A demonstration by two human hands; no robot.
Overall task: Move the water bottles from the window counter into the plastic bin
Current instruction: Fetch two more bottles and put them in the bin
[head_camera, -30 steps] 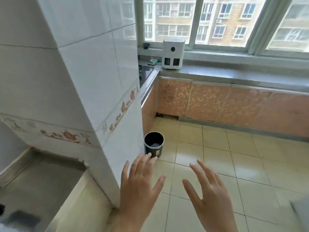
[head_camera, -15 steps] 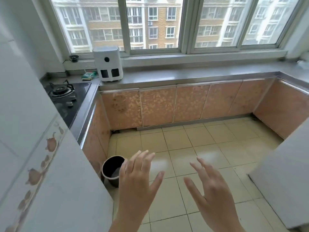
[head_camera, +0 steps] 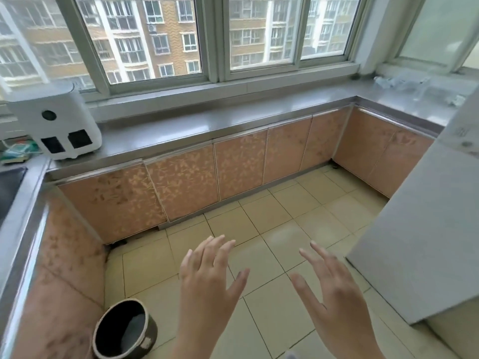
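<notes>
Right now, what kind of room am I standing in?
Most likely a home kitchen: a steel counter runs under the windows over cabinet doors, with a white appliance on it and part of a stove at left.

Bright daylight pours through the window (head_camera: 207,35), leaving a soft sheen on the worktop (head_camera: 233,123); wide-angle bending curves the edges, and the worktop's far right corner blurs.

Open tiled floor (head_camera: 261,218) leads to the window counter (head_camera: 207,125); white appliance (head_camera: 55,123) blocks its left end.
</notes>
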